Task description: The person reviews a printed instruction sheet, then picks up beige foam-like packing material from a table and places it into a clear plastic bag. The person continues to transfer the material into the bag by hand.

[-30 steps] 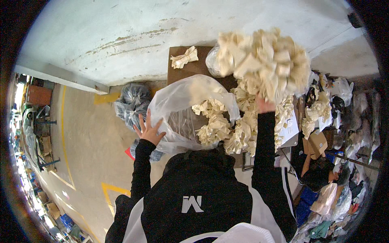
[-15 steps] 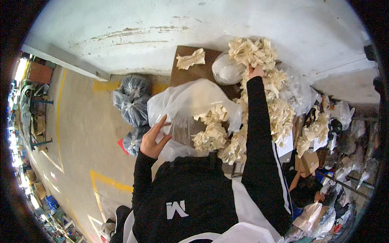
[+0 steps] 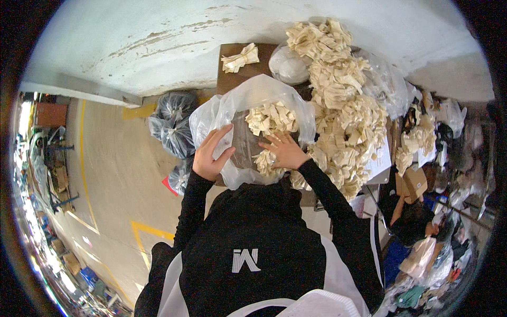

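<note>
A clear plastic bag (image 3: 203, 120) lies with its mouth spread wide on the brown table in front of me. Inside its mouth sit cream bundles (image 3: 272, 117) of thin, crumpled strips, cloth or paper, I cannot tell which. My left hand (image 3: 211, 154) rests against the bag's left side, fingers stretched and thumb apart. Over at the mouth's right side, my right hand (image 3: 288, 152) reaches in with fingers spread, above a smaller cream bundle (image 3: 265, 162) that it partly covers. Neither hand appears to grip anything.
A large heap of similar bundles (image 3: 348, 124) covers the table's right side. A lone bundle (image 3: 240, 58) and a closed white bag (image 3: 289, 64) lie toward the wall. Dark filled bags (image 3: 177, 124) stand on the floor at left. Another person (image 3: 414, 219) works at lower right.
My right hand has come back from the far end of the heap to the bag's mouth. The bag now stands wider, and my left hand has shifted slightly right and away from me.
</note>
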{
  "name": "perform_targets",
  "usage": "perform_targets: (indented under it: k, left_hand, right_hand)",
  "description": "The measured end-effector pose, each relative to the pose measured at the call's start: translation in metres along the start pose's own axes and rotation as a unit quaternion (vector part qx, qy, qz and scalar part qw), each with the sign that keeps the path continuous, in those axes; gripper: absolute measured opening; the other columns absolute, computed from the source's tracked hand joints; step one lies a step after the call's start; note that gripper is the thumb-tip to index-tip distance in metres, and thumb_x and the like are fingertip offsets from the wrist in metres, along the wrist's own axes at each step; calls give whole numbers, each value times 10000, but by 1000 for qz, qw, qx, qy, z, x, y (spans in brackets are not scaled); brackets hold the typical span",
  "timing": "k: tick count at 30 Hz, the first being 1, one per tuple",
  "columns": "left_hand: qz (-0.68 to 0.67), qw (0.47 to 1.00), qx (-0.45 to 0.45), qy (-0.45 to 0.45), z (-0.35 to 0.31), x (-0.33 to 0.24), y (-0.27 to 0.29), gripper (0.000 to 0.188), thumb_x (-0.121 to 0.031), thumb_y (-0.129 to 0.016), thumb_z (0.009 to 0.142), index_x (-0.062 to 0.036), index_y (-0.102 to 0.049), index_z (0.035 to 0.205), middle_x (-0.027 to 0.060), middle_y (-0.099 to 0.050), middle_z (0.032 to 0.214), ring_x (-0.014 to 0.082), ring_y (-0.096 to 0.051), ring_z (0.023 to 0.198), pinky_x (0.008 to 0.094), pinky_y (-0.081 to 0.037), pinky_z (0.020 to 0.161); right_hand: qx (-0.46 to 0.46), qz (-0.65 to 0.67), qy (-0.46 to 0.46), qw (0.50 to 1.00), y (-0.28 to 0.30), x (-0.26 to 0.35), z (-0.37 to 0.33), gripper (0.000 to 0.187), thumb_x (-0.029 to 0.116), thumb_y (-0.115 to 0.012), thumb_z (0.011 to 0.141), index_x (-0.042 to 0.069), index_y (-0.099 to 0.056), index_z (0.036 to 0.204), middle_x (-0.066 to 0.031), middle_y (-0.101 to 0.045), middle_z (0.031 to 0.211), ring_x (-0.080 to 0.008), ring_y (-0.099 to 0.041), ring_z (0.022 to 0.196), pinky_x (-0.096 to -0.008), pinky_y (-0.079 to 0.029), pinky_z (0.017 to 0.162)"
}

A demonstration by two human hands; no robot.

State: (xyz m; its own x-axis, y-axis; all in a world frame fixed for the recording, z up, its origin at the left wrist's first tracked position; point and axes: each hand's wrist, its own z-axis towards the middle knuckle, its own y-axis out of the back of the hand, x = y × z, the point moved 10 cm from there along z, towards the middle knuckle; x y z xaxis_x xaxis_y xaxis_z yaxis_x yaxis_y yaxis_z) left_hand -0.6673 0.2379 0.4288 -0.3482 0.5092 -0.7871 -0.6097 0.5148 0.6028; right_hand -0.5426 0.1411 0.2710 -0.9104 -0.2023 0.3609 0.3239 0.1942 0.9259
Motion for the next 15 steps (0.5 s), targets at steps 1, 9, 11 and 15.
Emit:
perform_targets:
  k: [1,9,11,15]
  left_hand:
    - [-1,1000,-5,-9,-1,-5,0,528,-76,-665,731,-35,-486,1226,164,-555,1115,310,-556,980,335,-432,843]
    - [7,998,-59,-25,-12,-3,3,668,-98,-700,682,-68,-433,1294,200,-337,1372,361,-323,1266,399,-296,1011]
    - [58,995,-70,-31,-27,7,4,643,-117,-715,660,-110,-488,1261,223,-261,1406,384,-264,1292,429,-259,1031]
    - [164,980,-117,9,-66,41,2,552,-177,-739,630,-197,-598,1163,257,-165,1429,417,-203,1305,460,-219,1041]
  right_hand:
    - [48,-93,-7,994,-26,0,-2,590,271,-634,759,293,-391,1296,-89,-495,1249,-255,-401,1217,-439,-263,1037]
    - [101,-99,-23,990,-149,-24,7,586,134,-586,761,270,-402,1300,-171,-520,1110,-319,-451,1147,-478,-272,1031]
    - [15,-41,-98,994,-97,-25,4,653,131,-659,689,192,-405,1287,-175,-522,1059,-321,-483,1076,-461,-312,1004]
    - [-188,303,-168,919,15,-36,-24,791,110,-772,552,45,-399,1246,-155,-523,1072,-310,-509,1024,-410,-382,951]
